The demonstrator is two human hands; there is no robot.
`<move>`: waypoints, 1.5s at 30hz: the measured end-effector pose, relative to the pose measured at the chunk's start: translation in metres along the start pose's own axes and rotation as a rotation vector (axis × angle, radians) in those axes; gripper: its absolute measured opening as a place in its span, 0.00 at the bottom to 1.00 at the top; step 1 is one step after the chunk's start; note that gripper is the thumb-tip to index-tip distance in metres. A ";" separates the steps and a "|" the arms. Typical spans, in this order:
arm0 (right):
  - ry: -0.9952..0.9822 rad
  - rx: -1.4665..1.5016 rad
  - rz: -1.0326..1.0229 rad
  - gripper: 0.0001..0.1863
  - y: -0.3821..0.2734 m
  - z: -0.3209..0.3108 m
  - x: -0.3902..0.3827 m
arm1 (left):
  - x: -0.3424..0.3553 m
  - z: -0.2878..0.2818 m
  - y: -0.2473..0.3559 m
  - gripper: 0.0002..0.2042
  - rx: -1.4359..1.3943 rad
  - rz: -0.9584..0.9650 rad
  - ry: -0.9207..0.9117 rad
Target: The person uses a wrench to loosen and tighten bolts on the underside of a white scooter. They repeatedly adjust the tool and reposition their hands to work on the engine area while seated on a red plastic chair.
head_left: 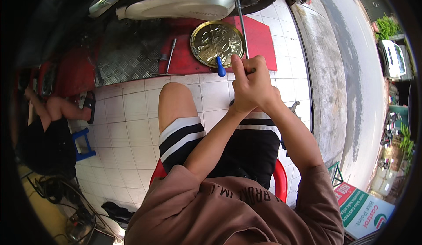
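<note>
My left hand (239, 91) and my right hand (259, 80) are clasped together above my knees, closed around the near end of a long metal bar (242, 30). The bar runs up toward the lower part of a motorbike with a silver side cover (176, 5); its far end is hard to make out. Beside the bar, on a red lift platform (261, 38), lies a round gold tray (198, 45) with a blue-handled screwdriver (221, 67) across it. A metal wrench (171, 54) lies left of the tray, near a tread plate (121, 56).
At left another person (48, 144) sits by a small blue stool (85, 142). Cables and machinery (66, 201) are at lower left. I sit on a red seat (279, 179) on white tiles. A street (360, 91) with parked vehicles runs along the right, beside a signboard (360, 214).
</note>
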State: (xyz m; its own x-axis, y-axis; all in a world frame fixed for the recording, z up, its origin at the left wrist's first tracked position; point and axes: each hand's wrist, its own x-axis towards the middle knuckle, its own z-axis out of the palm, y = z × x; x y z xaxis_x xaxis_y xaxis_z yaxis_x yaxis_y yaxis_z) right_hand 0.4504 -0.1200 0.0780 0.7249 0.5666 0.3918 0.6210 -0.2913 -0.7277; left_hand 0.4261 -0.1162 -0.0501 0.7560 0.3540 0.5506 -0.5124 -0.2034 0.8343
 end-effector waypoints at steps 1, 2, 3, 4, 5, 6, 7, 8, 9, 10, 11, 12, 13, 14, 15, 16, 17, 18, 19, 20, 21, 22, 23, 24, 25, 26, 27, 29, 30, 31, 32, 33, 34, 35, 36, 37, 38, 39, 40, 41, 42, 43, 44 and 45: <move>0.052 0.040 -0.006 0.26 0.007 0.002 -0.012 | -0.004 -0.002 0.005 0.13 -0.013 -0.024 -0.001; 0.003 0.048 0.066 0.26 0.009 0.001 -0.023 | -0.002 -0.004 0.005 0.13 -0.040 -0.039 -0.024; -0.033 0.081 0.100 0.26 0.008 0.002 -0.022 | 0.000 -0.011 0.006 0.13 -0.037 -0.042 -0.043; -0.070 0.115 0.132 0.26 0.008 0.003 -0.018 | -0.006 -0.014 0.013 0.13 -0.043 -0.060 -0.048; -0.057 0.115 0.027 0.25 0.008 0.001 -0.010 | -0.005 -0.019 0.014 0.14 -0.045 -0.069 -0.054; -0.055 0.108 -0.050 0.25 0.006 -0.003 -0.009 | -0.005 -0.025 0.017 0.14 -0.064 -0.105 -0.067; -0.042 0.112 -0.149 0.25 0.007 -0.008 -0.004 | -0.002 -0.033 0.016 0.14 -0.051 -0.133 -0.085; -0.007 0.331 -0.137 0.25 0.027 -0.014 -0.011 | -0.003 -0.042 0.019 0.14 -0.022 -0.166 -0.095; 0.157 0.528 -0.117 0.26 0.048 -0.012 -0.023 | 0.000 -0.046 0.021 0.14 0.097 -0.210 -0.160; 0.227 0.812 0.097 0.26 0.055 -0.002 -0.039 | 0.009 -0.051 0.027 0.13 0.192 -0.070 -0.138; 0.284 1.089 0.321 0.27 0.058 0.005 -0.058 | 0.020 -0.054 0.038 0.13 0.282 0.069 -0.111; 0.257 1.081 0.522 0.25 0.068 0.010 -0.075 | 0.023 -0.055 0.052 0.10 0.257 -0.033 -0.136; 0.219 1.082 0.718 0.23 0.081 0.020 -0.085 | 0.024 -0.058 0.056 0.09 0.277 -0.091 -0.161; 0.175 1.220 0.611 0.16 0.103 0.023 -0.091 | 0.023 -0.060 0.054 0.08 0.341 -0.042 -0.170; 0.223 1.308 0.557 0.13 0.103 0.021 -0.086 | 0.024 -0.061 0.057 0.08 0.406 0.002 -0.186; 0.165 1.196 0.584 0.14 0.103 0.017 -0.082 | 0.024 -0.061 0.059 0.11 0.425 0.002 -0.139; 0.108 1.082 0.609 0.16 0.102 0.014 -0.079 | 0.025 -0.060 0.063 0.14 0.444 0.001 -0.091; 0.118 1.054 0.571 0.17 0.106 0.016 -0.080 | 0.029 -0.058 0.070 0.17 0.457 0.004 -0.055; 0.126 1.020 0.537 0.19 0.111 0.021 -0.083 | 0.036 -0.059 0.084 0.26 0.466 -0.024 -0.017; 0.134 0.986 0.504 0.21 0.116 0.023 -0.086 | 0.044 -0.060 0.094 0.29 0.550 0.073 -0.003; 0.090 1.074 0.405 0.21 0.112 0.023 -0.085 | 0.050 -0.063 0.103 0.31 0.643 0.169 0.018; 0.052 1.156 0.300 0.21 0.106 0.018 -0.083 | 0.054 -0.066 0.114 0.25 0.732 0.190 -0.052; 0.013 1.235 0.192 0.22 0.103 0.016 -0.081 | 0.061 -0.065 0.125 0.22 0.902 0.287 -0.181; 0.004 1.282 0.144 0.21 0.105 0.016 -0.084 | 0.066 -0.063 0.135 0.19 1.064 0.385 -0.316; 0.008 1.232 0.156 0.21 0.110 0.022 -0.086 | 0.070 -0.060 0.144 0.16 1.223 0.484 -0.453; 0.012 1.182 0.169 0.20 0.117 0.029 -0.087 | 0.071 -0.051 0.152 0.11 1.333 0.498 -0.564; 0.010 1.132 0.183 0.20 0.117 0.031 -0.085 | 0.068 -0.045 0.152 0.11 1.565 0.532 -0.708; 0.076 1.162 0.309 0.17 0.119 0.031 -0.082 | 0.061 -0.037 0.148 0.11 2.024 0.592 -1.001; 0.105 1.186 0.374 0.16 0.118 0.030 -0.079 | 0.067 -0.033 0.154 0.09 2.038 0.525 -1.249; 0.129 1.199 0.433 0.15 0.119 0.027 -0.077 | 0.065 -0.035 0.144 0.08 1.950 0.460 -1.163; 0.325 1.390 0.473 0.14 0.125 0.029 -0.077 | 0.059 -0.042 0.122 0.08 1.858 0.398 -1.076; 0.332 1.722 0.625 0.14 0.129 0.021 -0.081 | 0.062 -0.041 0.120 0.08 1.762 0.341 -0.996; 0.367 1.890 0.581 0.15 0.126 0.023 -0.083 | 0.063 -0.040 0.118 0.07 1.766 0.503 -1.028; 0.401 2.058 0.530 0.15 0.123 0.027 -0.084 | 0.062 -0.037 0.117 0.07 1.786 0.458 -1.023; 0.620 2.258 0.588 0.15 0.101 0.023 -0.072 | 0.059 -0.035 0.117 0.07 1.815 0.405 -1.017; 0.859 2.426 0.659 0.15 0.068 0.008 -0.058 | 0.053 -0.034 0.113 0.08 1.828 0.345 -1.007; 1.137 2.556 0.720 0.15 0.055 -0.002 -0.055 | 0.049 -0.032 0.102 0.08 1.818 0.311 -1.001; 1.029 2.668 0.614 0.16 0.061 -0.001 -0.061 | 0.049 -0.032 0.103 0.08 1.757 0.326 -0.989; 0.911 2.777 0.503 0.17 0.073 0.003 -0.069 | 0.051 -0.034 0.105 0.08 1.703 0.340 -0.976; 0.787 2.878 0.387 0.18 0.084 0.008 -0.075 | 0.053 -0.038 0.107 0.08 1.650 0.352 -0.962; 0.688 2.865 0.269 0.23 0.092 0.010 -0.078 | 0.057 -0.041 0.107 0.09 1.607 0.389 -0.968; 0.648 2.828 0.231 0.24 0.098 0.015 -0.078 | 0.060 -0.043 0.107 0.10 1.566 0.407 -0.964; 0.607 2.791 0.193 0.25 0.103 0.022 -0.077 | 0.063 -0.046 0.106 0.11 1.525 0.424 -0.958; 0.560 2.753 0.153 0.26 0.103 0.024 -0.075 | 0.064 -0.048 0.105 0.11 1.488 0.444 -0.947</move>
State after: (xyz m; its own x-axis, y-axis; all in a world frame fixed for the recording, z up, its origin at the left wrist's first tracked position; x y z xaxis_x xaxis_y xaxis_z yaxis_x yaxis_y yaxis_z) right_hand 0.4533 -0.1741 -0.0399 0.8993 0.4345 0.0488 -0.3784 0.7174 0.5850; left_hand 0.4008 -0.0714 0.0717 0.9022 -0.4196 0.0996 -0.3684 -0.8700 -0.3277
